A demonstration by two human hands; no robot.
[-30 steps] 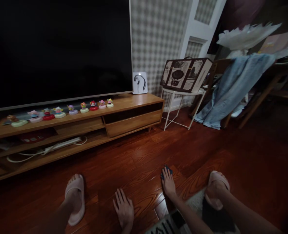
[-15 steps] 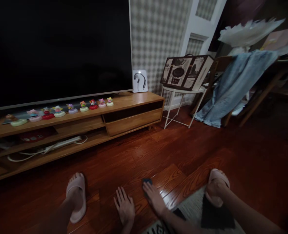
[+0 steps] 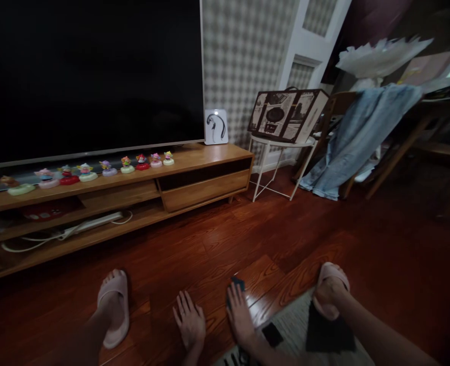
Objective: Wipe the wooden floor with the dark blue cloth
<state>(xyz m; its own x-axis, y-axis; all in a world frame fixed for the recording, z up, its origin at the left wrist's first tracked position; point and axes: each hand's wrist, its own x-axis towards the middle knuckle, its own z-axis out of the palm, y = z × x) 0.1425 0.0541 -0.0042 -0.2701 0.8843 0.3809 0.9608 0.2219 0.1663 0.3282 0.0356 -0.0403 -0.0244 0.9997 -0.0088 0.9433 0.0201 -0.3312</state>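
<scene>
My left hand [image 3: 191, 321] lies flat on the reddish wooden floor [image 3: 205, 249], fingers stretched out and nothing seen in them. To its right, my right hand [image 3: 242, 315] is laid flat over a small dark blue, flat piece [image 3: 238, 282] on the floor. A corner of that piece sticks out past the fingertips, and more of it shows along the hand's left side. The rest is hidden under the fingers, so I cannot tell its kind.
My feet in pale pink slippers [image 3: 123, 305] stand wide on both sides. A grey and black rug [image 3: 289, 317] reaches under the right foot. Ahead are a low wooden TV cabinet [image 3: 205, 190] with several small figurines, and a white side table [image 3: 263, 147] bearing a patterned case [image 3: 286, 114].
My right hand has turned to point more straight ahead, and the dark blue piece under it has shifted slightly right. My left hand stays flat. The view has swung a little to the right.
</scene>
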